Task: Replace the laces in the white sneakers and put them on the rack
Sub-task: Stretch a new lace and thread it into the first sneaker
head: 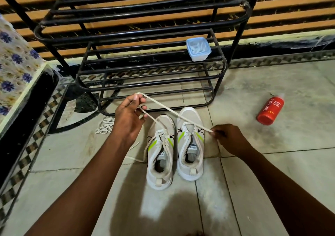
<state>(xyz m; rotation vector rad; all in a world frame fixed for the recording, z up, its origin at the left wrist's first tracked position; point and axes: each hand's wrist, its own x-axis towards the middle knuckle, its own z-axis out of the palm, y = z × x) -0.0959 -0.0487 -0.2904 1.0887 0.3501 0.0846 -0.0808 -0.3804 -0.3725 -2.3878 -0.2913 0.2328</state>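
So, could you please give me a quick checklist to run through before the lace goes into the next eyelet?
1. Lace held at both ends: left hand pinches a loop, right hand pinches the tip. Ok.
2. Lace free of knots between the hands. Ok.
3. Right sneaker upper eyelets empty and open. Ok.
4. Left sneaker fully laced: loose lace trails out. Not ok.
5. Rack lower shelves free for shoes. Ok.
6. Lace tip intact: cannot tell.

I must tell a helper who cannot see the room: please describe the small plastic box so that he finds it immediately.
Find the black metal shoe rack against the striped wall. On its lower shelf, at the right end, stands the small plastic box, translucent with a pale blue lid, the only thing on the rack.
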